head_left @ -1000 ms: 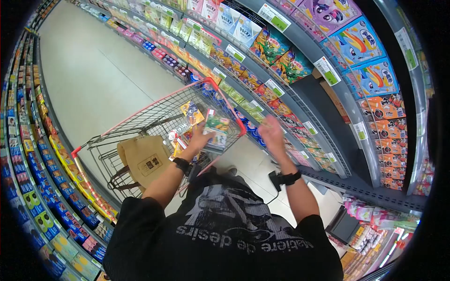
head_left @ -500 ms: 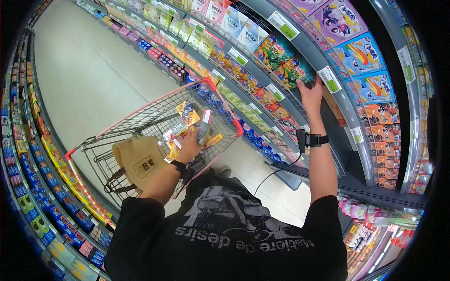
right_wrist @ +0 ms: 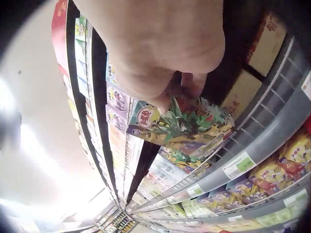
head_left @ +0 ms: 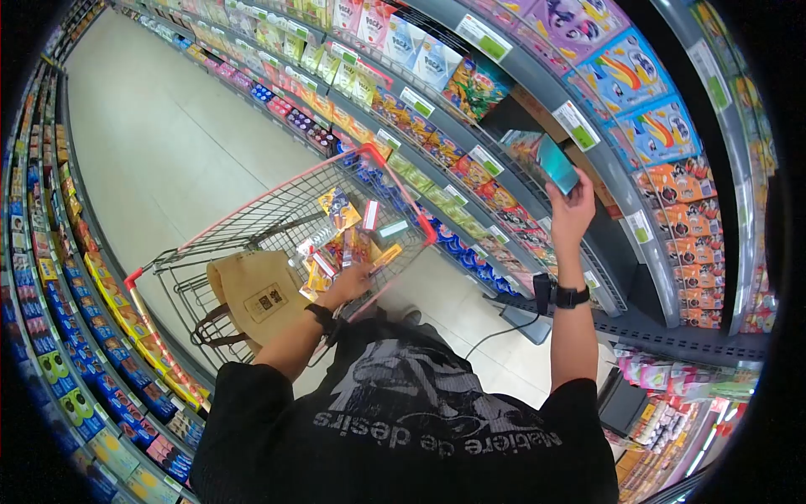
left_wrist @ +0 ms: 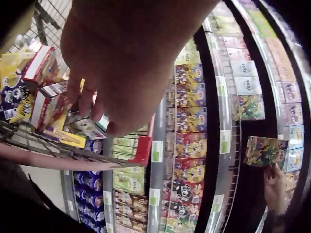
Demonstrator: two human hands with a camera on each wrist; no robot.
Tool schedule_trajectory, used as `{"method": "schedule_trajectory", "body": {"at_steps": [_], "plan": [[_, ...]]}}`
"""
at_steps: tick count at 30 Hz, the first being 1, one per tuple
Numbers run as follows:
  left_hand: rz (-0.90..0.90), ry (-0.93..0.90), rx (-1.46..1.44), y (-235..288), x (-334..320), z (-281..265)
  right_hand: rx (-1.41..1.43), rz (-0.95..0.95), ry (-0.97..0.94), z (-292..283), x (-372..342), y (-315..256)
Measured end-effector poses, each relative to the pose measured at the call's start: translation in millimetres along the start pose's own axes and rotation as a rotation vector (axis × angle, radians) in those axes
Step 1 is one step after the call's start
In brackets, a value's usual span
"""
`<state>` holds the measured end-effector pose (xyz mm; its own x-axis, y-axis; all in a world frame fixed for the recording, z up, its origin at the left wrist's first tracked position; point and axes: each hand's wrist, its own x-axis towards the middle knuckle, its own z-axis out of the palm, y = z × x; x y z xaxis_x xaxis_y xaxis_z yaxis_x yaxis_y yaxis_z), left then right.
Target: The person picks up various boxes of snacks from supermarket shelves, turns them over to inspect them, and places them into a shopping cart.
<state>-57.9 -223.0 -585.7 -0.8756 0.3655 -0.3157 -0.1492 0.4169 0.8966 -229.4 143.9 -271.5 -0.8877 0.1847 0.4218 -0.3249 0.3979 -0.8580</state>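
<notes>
My right hand (head_left: pixel 573 214) grips a teal-edged snack box (head_left: pixel 554 165) at the shelf, and the box is tilted off the shelf front. In the right wrist view its printed face (right_wrist: pixel 187 124) shows green leaves and a red-and-white logo, with fingers over its upper edge. My left hand (head_left: pixel 348 287) hangs over the shopping cart (head_left: pixel 430 228), fingers loosely bent. Below those fingertips in the left wrist view lie a greenish box (left_wrist: pixel 90 127) and a red-and-white box (left_wrist: pixel 46 107). A yellow-and-blue pack (head_left: pixel 339 207) lies farther forward in the cart.
A brown paper bag (head_left: pixel 260 290) stands in the cart's near left part. Shelves with wire fronts rise on the right, carrying Pocky boxes (head_left: pixel 403 42) and blue cartoon boxes (head_left: pixel 630 71). Another snack shelf (head_left: pixel 109 336) runs along the left; the aisle floor (head_left: pixel 176 126) lies between.
My right hand went from beside the cart to the shelf, took hold of the snack box and drew it outward. My left hand let go of the green box in the cart and moved slightly back.
</notes>
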Motion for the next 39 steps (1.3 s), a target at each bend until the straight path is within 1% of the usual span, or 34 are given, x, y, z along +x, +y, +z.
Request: {"method": "schedule_trajectory", "body": {"at_steps": [1,2,3,4,5,6,8,9,10,12,14,16,17,19,20,21,23,24,25,26,28,29,31,33,34,35,36,37,39], "plan": [[0.007,-0.042,0.001,1.2,3.9,-2.2,0.013,-0.006,-0.015,-9.1,-12.5,-5.0],[0.002,0.015,-0.001,21.8,4.1,-5.3,0.038,0.046,-0.061,-19.4,-26.3,-10.0],[0.0,0.072,0.001,61.5,1.2,-10.2,0.064,0.094,-0.105,-30.5,-40.4,-15.2],[0.003,0.13,0.005,88.9,3.6,-11.7,0.091,0.138,-0.145,-41.2,-54.7,-19.0],[0.028,0.077,-0.03,100.4,11.8,-9.9,0.106,0.149,-0.173,-50.2,-70.4,-21.8],[0.079,0.08,-0.066,112.9,15.8,-3.0,0.119,0.161,-0.199,-60.2,-87.5,-24.1],[0.188,0.078,-0.134,175.5,13.1,7.1,0.193,0.27,-0.319,-84.4,-119.3,-23.4],[0.275,0.002,-0.137,225.3,1.6,7.1,0.202,0.294,-0.36,-96.6,-132.6,-30.1],[0.333,-0.027,-0.118,252.0,-0.6,16.6,0.21,0.316,-0.401,-109.1,-144.8,-35.7],[0.44,-0.098,-0.085,286.5,-8.5,47.1,0.224,0.366,-0.382,-134.8,-173.3,-32.0],[0.412,-0.162,0.008,311.7,-13.6,80.6,0.237,0.398,-0.346,-159.4,-201.1,-25.3],[0.378,-0.213,0.045,327.5,-12.3,114.5,0.245,0.406,-0.302,-182.6,-224.5,-19.2],[0.354,-0.233,0.038,333.1,-11.9,131.0,0.255,0.398,-0.246,-193.6,-234.2,-20.3],[0.296,-0.276,-0.017,344.9,-12.8,160.8,0.42,0.436,-0.091,-214.3,-255.9,-12.2],[0.315,-0.288,-0.047,346.5,-11.1,174.5,0.501,0.457,-0.015,-222.6,-268.2,-7.3],[0.33,-0.296,-0.081,345.0,-9.0,188.3,0.539,0.434,0.046,-229.1,-280.0,-2.1],[0.331,-0.305,-0.147,354.3,-10.6,210.3,0.489,0.419,0.07,-246.5,-300.0,12.3],[0.369,-0.306,-0.155,361.5,-11.4,217.9,0.466,0.413,0.076,-253.8,-307.5,17.0],[0.406,-0.304,-0.164,367.3,-12.2,224.3,0.489,0.336,0.072,-260.6,-306.8,17.1],[0.447,-0.3,-0.173,370.6,-12.5,230.6,0.492,0.331,0.089,-266.7,-307.2,16.5],[0.393,-0.296,-0.293,364.8,-12.1,245.1,0.496,0.308,0.119,-276.6,-306.1,16.3],[0.383,-0.274,-0.36,363.9,-12.4,250.7,0.518,0.298,0.12,-280.6,-305.6,20.0],[0.342,-0.238,-0.449,369.3,-15.2,254.3,0.46,0.309,0.078,-287.2,-299.7,15.4],[0.271,-0.215,-0.495,381.8,-19.1,251.4,0.422,0.351,0.032,-287.3,-298.8,14.0],[0.193,-0.227,-0.496,381.7,-17.2,249.5,0.411,0.384,0.012,-285.8,-298.6,14.8],[0.113,-0.237,-0.496,379.4,-15.3,246.2,0.4,0.418,-0.01,-283.8,-299.0,15.7],[0.028,-0.247,-0.498,375.6,-14.0,241.6,0.447,0.484,-0.03,-280.9,-301.0,18.9],[-0.079,-0.296,-0.291,370.4,-10.0,233.3,0.494,0.55,-0.051,-277.2,-302.8,24.6],[-0.134,-0.243,-0.432,352.4,-5.7,235.9,0.582,0.677,-0.104,-272.5,-304.1,30.1]]}}
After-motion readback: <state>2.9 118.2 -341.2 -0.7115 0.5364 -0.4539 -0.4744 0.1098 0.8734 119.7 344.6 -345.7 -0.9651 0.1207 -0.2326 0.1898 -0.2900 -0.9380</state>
